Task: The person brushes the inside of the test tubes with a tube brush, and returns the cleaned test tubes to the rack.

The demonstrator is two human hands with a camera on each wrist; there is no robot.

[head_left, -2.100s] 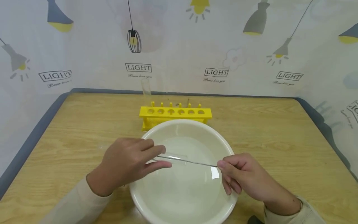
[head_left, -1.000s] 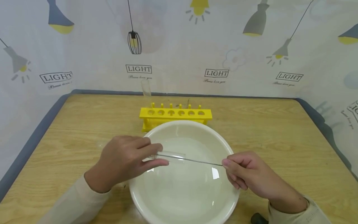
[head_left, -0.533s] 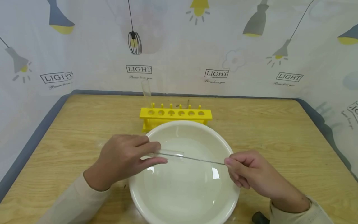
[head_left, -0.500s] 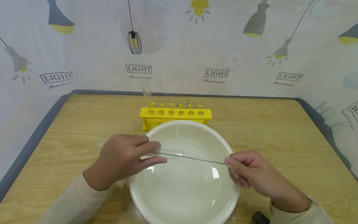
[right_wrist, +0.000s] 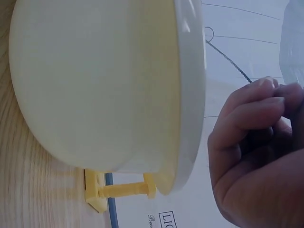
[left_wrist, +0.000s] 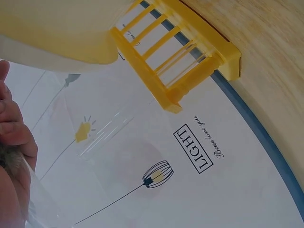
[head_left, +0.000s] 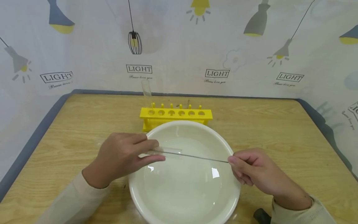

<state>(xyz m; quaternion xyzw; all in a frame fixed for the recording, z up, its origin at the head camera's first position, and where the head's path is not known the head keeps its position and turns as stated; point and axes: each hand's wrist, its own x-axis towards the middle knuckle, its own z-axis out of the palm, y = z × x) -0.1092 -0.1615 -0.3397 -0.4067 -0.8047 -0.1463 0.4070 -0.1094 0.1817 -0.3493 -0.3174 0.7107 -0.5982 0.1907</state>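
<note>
My left hand grips a clear test tube above the left part of a cream-coloured basin. The tube lies nearly level, with its mouth facing right. Into that mouth runs the thin twisted-wire handle of a test tube brush. Near the basin's right rim, my right hand pinches the wire's outer end between thumb and forefinger. In the left wrist view, dark bristles show inside the tube by the fingers. The right wrist view shows the curled right fingers and a stretch of the wire.
Behind the basin stands a yellow test tube rack. Another clear test tube is upright at the rack's left end. A dark object lies on the table near the right sleeve. Reflections suggest clear water in the basin.
My right hand has moved right and slightly up, the left hand a little left and up with the tube. More of the brush's wire now shows outside the tube.
</note>
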